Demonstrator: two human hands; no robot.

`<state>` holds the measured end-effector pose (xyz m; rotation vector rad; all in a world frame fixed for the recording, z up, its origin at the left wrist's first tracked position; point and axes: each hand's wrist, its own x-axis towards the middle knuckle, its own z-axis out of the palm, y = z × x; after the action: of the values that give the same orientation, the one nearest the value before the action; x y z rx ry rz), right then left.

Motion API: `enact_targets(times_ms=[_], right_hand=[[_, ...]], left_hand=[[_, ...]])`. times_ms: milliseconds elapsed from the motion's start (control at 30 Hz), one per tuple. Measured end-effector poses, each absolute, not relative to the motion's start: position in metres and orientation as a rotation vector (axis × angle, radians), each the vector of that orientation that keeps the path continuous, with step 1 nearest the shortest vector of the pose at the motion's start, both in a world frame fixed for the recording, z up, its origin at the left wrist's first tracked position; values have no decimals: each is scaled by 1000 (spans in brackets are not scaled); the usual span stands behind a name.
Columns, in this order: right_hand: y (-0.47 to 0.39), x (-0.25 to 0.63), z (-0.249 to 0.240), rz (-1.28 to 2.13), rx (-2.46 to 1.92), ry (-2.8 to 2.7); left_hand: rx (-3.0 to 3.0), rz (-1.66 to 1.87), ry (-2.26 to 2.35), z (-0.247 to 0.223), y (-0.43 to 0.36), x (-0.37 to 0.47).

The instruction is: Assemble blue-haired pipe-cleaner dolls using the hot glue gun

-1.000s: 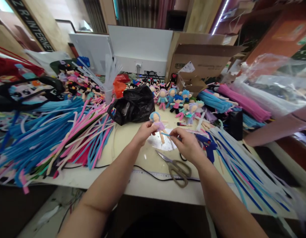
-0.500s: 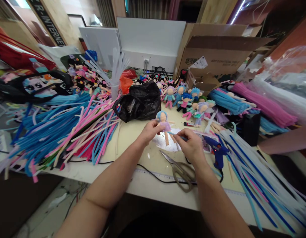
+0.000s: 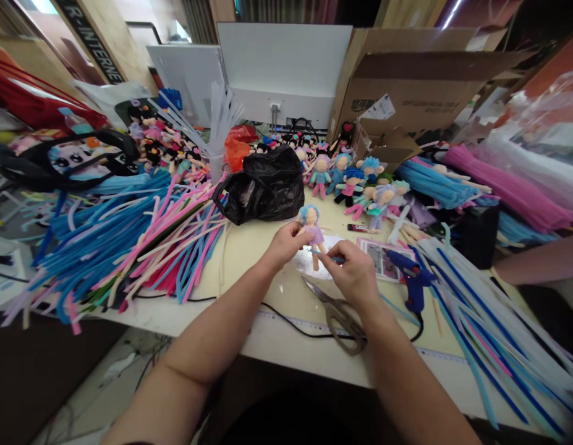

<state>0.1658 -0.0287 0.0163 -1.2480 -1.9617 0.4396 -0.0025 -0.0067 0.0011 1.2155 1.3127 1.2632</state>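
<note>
A small doll (image 3: 314, 235) with blue hair, a lilac top and tan legs is held upright near the table's middle. My left hand (image 3: 288, 242) pinches it at its left side. My right hand (image 3: 351, 266) is closed on a thin blue strip (image 3: 335, 259), whose tip lies across the doll's legs. Much of the strip is hidden by the fingers. Large scissors (image 3: 339, 312) lie below my right hand, partly behind the wrist. A blue glue gun (image 3: 413, 278) stands to the right of that hand.
Blue and pink fuzzy stems (image 3: 110, 241) cover the left side; more stems (image 3: 481, 321) lie at the right. Behind the hands are a black plastic bag (image 3: 267, 188), several finished dolls (image 3: 351, 179) and a cardboard box (image 3: 407, 93). A black cable (image 3: 286, 318) crosses the front.
The camera view has shifted slightly. The blue strip's tip now lies across the doll's legs, and my right fingers are closer to them. Both hands keep their hold.
</note>
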Motion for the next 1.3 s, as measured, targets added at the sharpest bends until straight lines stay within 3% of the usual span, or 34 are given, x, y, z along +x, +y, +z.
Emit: enact_targets(times_ms=[267, 533, 800, 1300], right_hand=[[-37, 156, 16, 325, -1231, -2016], [-20, 179, 19, 1070, -1050, -1422], [-24, 172, 23, 1442, -864, -1214], [-38, 165, 38, 1332, -887, -1489]], left_hand=[[1147, 1302, 1342, 3, -7, 0], [960, 1290, 1064, 4, -4, -14], [813, 1211, 707, 13, -12, -20], [842, 1176, 563, 17, -20, -11]])
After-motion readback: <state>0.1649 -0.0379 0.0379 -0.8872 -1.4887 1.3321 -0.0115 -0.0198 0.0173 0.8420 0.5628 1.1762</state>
